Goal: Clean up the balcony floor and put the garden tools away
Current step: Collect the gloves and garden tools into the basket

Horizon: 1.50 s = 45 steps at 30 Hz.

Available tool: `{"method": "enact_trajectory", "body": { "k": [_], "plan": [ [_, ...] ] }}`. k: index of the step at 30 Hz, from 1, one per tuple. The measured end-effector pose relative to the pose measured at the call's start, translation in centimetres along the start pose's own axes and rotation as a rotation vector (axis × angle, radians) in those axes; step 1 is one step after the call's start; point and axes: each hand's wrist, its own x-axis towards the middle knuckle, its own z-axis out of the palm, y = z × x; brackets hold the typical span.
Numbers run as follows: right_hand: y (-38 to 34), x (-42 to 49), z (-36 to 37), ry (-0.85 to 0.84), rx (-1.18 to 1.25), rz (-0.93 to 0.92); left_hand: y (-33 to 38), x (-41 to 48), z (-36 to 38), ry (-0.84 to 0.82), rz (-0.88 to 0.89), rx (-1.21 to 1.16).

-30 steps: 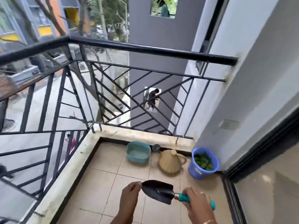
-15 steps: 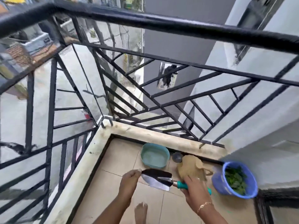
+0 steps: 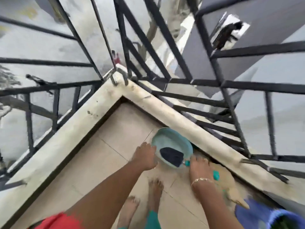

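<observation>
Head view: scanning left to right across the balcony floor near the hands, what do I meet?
From the left: left hand → trowel → right hand, gripping its handle → blue bucket.

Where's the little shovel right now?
The trowel is low and just right of centre in the head view, its black blade over the teal basin by the ledge, its handle gripped by the right hand.
</observation>
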Motion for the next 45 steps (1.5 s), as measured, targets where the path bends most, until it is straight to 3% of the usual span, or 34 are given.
{"method": "enact_trajectory", "body": {
  "k": [3, 6, 14, 25, 32, 36, 40, 45],
  "plan": [
    [-1.6, 7.5, 4.0, -0.007, -0.021, 0.050, -1.9, 6.3, 5.1, -0.054, 0.107, 0.305],
    [-3.0, 13.7, 8.3, -0.083, -0.006, 0.081, -3.2, 11.1, 9.3, -0.094, 0.180, 0.458],
    [-2.4, 23.6, 18.3, -0.073, 0.095, 0.060, -4.7, 18.6, 16.5, -0.032, 0.297, 0.521],
    [-2.1, 25.7, 21.4, 0.016, 0.122, 0.025, -5.0, 19.1, 19.1, 0.024, 0.252, 0.572],
    [-1.4, 18.3, 15.6, 0.126, 0.110, -0.126, -3.4, 13.3, 14.5, 0.058, 0.198, 0.463],
    [-0.9, 8.9, 9.8, 0.224, 0.163, -0.227, -3.2, 4.4, 10.8, 0.168, 0.131, 0.415],
    [-0.4, -1.2, 3.4, 0.253, 0.163, -0.249, -3.3, -5.9, 6.9, 0.109, 0.067, 0.270],
    [-0.9, -12.2, -4.1, 0.334, 0.139, -0.332, -3.2, -18.6, 1.7, 0.224, 0.053, 0.214]
  ]
}}
